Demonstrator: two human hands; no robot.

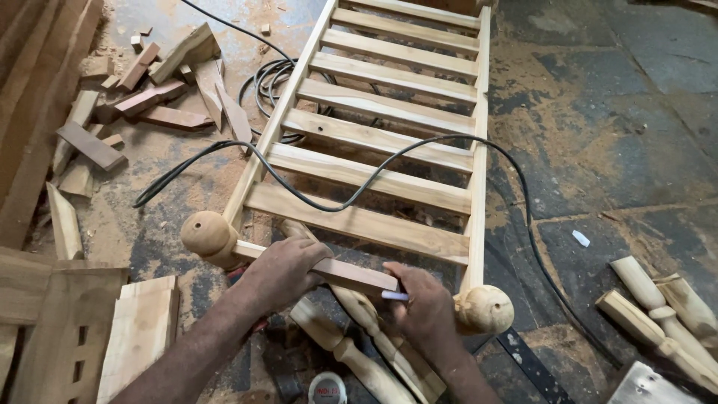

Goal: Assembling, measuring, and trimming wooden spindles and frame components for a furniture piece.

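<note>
A slatted wooden frame (389,120) with round knobs at its near corners lies flat on the floor. My left hand (280,271) presses a reddish wooden strip (351,274) down across the frame's near end. My right hand (426,303) grips a small white marking stick (394,295) with its tip against the strip's right end. The left knob (208,236) and right knob (486,308) flank my hands. Turned wooden legs (359,352) lie under my forearms.
A black cable (336,200) loops over the frame's slats and trails off to the right. Wood offcuts (157,90) and sawdust litter the left. Planks (67,322) lie at lower left, more turned legs (658,307) at lower right, and a small round tin (327,389) sits near my arms.
</note>
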